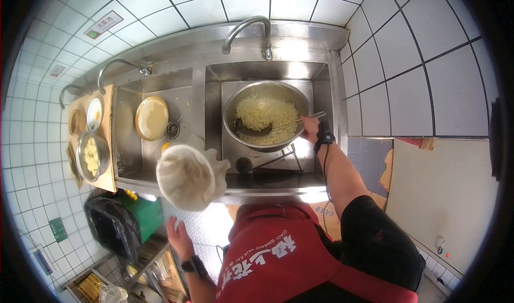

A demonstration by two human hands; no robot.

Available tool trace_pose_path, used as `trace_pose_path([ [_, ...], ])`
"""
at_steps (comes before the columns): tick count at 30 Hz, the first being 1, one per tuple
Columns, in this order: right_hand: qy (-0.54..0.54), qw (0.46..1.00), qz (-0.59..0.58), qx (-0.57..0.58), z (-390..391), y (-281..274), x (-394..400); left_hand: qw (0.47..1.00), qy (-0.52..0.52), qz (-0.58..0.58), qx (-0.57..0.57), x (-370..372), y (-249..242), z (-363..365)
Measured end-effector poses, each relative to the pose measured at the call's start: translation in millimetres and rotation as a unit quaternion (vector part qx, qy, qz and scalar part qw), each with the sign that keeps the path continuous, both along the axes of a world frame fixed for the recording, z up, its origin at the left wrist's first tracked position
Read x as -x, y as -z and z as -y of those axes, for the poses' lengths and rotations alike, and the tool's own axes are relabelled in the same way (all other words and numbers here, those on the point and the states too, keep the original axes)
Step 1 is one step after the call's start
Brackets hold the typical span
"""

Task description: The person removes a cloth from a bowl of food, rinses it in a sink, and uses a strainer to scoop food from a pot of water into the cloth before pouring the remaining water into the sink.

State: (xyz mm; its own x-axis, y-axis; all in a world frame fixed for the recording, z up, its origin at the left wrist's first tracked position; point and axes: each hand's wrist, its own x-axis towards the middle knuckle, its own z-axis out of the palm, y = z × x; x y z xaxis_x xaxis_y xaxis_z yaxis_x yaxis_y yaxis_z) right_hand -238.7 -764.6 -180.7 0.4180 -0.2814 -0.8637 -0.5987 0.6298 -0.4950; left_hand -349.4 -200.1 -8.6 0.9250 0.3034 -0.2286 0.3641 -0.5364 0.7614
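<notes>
The right hand (pixel 309 129) had its fingers clamped on the thin metal handle of a long steel ladle (pixel 262 129), whose bowl lay in the pale chopped food filling a round steel basin (pixel 266 115) in the right-hand sink (pixel 321 96). The left hand (pixel 179 238) hung low below the sink's front edge, fingers loosely apart, holding nothing, under a white cloth-covered bowl (pixel 187 175).
</notes>
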Motion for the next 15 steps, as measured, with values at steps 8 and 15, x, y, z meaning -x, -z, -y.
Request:
trace_pose_path([
  [8, -0.009, 1.0, -0.012, 0.021, -5, -20, -3, 1.0, 0.0, -0.001, 0.002, -1, 1, -1],
  [15, -0.011, 0.999, -0.025, 0.041, -3, -19, -12, 1.0, 0.002, -0.002, -0.004, -1, 0, 1],
])
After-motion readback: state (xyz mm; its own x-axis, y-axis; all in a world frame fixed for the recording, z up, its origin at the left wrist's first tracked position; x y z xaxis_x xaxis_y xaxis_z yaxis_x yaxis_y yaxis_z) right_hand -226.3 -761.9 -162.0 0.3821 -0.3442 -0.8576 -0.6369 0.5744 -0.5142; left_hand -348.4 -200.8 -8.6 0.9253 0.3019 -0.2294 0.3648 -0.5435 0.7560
